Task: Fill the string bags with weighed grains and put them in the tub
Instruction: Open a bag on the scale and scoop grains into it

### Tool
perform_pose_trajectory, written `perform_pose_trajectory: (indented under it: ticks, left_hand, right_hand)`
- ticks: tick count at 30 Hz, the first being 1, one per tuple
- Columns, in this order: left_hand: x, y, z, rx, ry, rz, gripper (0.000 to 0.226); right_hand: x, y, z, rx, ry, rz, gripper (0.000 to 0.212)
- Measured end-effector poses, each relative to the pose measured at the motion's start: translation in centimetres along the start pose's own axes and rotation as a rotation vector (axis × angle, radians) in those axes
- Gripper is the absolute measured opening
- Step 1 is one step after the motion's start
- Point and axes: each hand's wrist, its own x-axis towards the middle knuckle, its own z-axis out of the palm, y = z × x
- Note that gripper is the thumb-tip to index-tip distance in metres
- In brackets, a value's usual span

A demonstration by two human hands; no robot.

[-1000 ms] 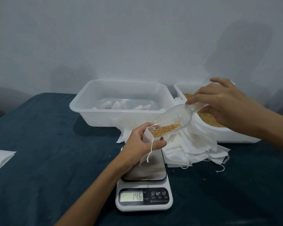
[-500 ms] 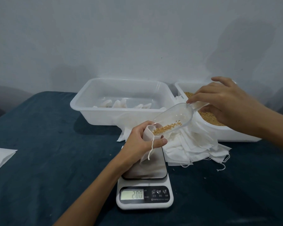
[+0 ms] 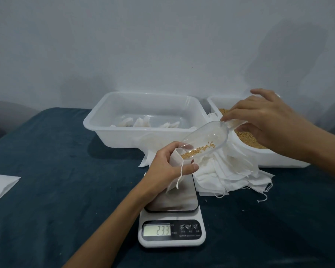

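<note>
My left hand (image 3: 167,165) grips the mouth of a white string bag (image 3: 174,180) that stands on the steel plate of a kitchen scale (image 3: 172,223); the display reads 23.3. My right hand (image 3: 263,120) pinches the handle of a clear plastic scoop (image 3: 207,138), tilted down with its lip at the bag's mouth. A thin line of golden grains (image 3: 198,149) lies in the scoop. Behind the scale stands a white tub (image 3: 97,122) holding several filled bags (image 3: 141,122).
A second white tub (image 3: 278,159) with loose grain (image 3: 246,137) sits at the right, partly behind my right hand. A heap of empty string bags (image 3: 232,175) lies between the tubs and the scale. A white sheet (image 3: 0,186) lies at the left edge of the dark blue table.
Grain has run from the scoop into the bag, leaving far less in the scoop. The scale reading climbed from 14.6 through 20.0 to 23.3. Both hands stayed nearly in place.
</note>
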Motion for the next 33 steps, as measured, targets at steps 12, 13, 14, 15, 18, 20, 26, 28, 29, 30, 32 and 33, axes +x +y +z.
perform_pose_trajectory:
  ticks: [12, 13, 14, 15, 18, 20, 26, 28, 29, 30, 32, 33]
  left_hand:
    - [-0.03, 0.03, 0.02, 0.006, 0.005, -0.008, 0.042]
    - [-0.03, 0.02, 0.03, 0.002, 0.008, -0.006, 0.042]
    - [-0.03, 0.01, 0.04, 0.000, 0.009, -0.004, 0.043]
    - [-0.01, -0.02, 0.03, 0.000, 0.008, -0.002, 0.043]
    - [0.01, -0.06, 0.00, 0.009, 0.007, 0.000, 0.045]
    - [0.01, -0.08, -0.03, 0.020, 0.009, 0.000, 0.045]
    - [-0.12, 0.04, -0.05, 0.029, 0.024, 0.000, 0.044]
    - [-0.16, 0.11, -0.03, 0.029, 0.028, -0.001, 0.044]
    - [-0.19, 0.14, -0.03, 0.029, 0.029, -0.002, 0.043]
    - [-0.20, 0.17, -0.04, 0.029, 0.030, -0.003, 0.043]
    - [-0.18, 0.15, -0.07, 0.038, 0.034, -0.001, 0.043]
    - [-0.16, 0.14, -0.07, 0.043, 0.037, 0.001, 0.043]
  right_hand:
    - [0.06, -0.09, -0.02, -0.020, 0.035, -0.015, 0.041]
    - [0.06, -0.11, -0.02, -0.025, 0.044, -0.020, 0.041]
    - [0.09, -0.14, -0.01, -0.033, 0.058, -0.028, 0.040]
    - [0.12, -0.18, -0.03, -0.043, 0.076, -0.039, 0.040]
    - [0.30, -0.38, -0.06, -0.092, 0.117, -0.083, 0.037]
    - [0.42, -0.50, -0.12, -0.135, 0.136, -0.116, 0.036]
    - [0.63, -0.81, -0.47, -0.184, 0.183, -0.178, 0.040]
    - [0.58, -0.87, -0.52, -0.196, 0.189, -0.192, 0.043]
    - [0.55, -0.89, -0.55, -0.204, 0.192, -0.198, 0.046]
    - [0.53, -0.90, -0.59, -0.210, 0.194, -0.204, 0.049]
    - [0.55, -0.96, -0.62, -0.218, 0.207, -0.220, 0.053]
    - [0.58, -0.99, -0.60, -0.220, 0.219, -0.231, 0.054]
